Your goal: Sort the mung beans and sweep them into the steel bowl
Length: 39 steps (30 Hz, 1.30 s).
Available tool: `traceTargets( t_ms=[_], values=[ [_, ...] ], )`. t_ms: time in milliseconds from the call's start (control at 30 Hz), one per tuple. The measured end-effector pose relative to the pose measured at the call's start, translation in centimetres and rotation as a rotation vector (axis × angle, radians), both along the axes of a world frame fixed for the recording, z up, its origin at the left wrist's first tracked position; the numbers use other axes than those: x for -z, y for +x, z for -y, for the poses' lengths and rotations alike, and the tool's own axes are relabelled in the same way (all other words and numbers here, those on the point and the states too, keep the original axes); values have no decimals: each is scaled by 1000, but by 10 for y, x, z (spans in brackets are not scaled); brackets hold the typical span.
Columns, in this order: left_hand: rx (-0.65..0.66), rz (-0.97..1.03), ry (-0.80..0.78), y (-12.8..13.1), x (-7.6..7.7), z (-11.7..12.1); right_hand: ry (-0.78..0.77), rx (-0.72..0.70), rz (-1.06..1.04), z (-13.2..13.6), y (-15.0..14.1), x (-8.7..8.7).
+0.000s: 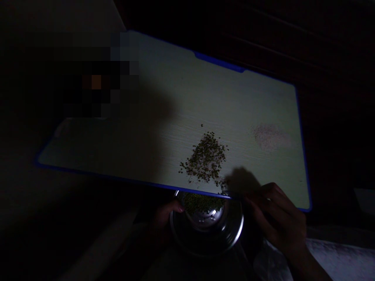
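A plastic cutting board (164, 86) fills the upper view, pale with a faintly grained face and a blue rim. Its long axis runs left to right, sloping gently down toward the right, and one long edge lies nearest the person. A pixelated patch (93, 82) hides its upper left corner, and deep shadow darkens its left half.

The left hand (165, 216) sits low in the dimness, its fingers curled, with one fingertip (180, 208) at the rim of a steel bowl (238, 230) under the board's near edge. Green beans (202, 203) lie inside the bowl, partly hidden by the board.

On the board, a loose, roughly triangular heap of small dark green seeds (205, 160) spreads toward that near edge, its grains scattered at the margins. The right hand (278, 218) lies just right of the bowl, fingers loosely curled against the board's near edge; I cannot tell whether they grip it. Farther right, a faint pinkish powder smear (271, 136) marks the board, and a pale crumpled cloth (336, 257) shows below.
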<state>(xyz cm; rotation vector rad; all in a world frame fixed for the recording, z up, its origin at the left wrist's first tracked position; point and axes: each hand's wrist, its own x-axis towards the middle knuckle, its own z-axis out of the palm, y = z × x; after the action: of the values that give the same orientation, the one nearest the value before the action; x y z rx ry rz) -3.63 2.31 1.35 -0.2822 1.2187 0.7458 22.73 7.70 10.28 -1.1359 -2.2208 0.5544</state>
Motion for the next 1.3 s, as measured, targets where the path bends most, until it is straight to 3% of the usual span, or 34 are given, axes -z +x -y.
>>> traceTargets(
  t_ms=[200, 567, 1000, 1167, 1300],
  values=[
    [0, 58, -4, 3, -8, -6, 0, -27, -4, -6, -7, -1],
    [9, 52, 51, 1, -4, -5, -33, -130, -14, 2, -10, -2],
    [29, 26, 53, 2, 3, -2, 12, 91, 41, 6, -2, -1],
    [11, 24, 22, 5, -7, -7, 64, 216, 66, -4, 8, 0],
    [-11, 34, 1, 7, -15, -11, 81, 231, 49, -6, 11, -3]
  ],
)
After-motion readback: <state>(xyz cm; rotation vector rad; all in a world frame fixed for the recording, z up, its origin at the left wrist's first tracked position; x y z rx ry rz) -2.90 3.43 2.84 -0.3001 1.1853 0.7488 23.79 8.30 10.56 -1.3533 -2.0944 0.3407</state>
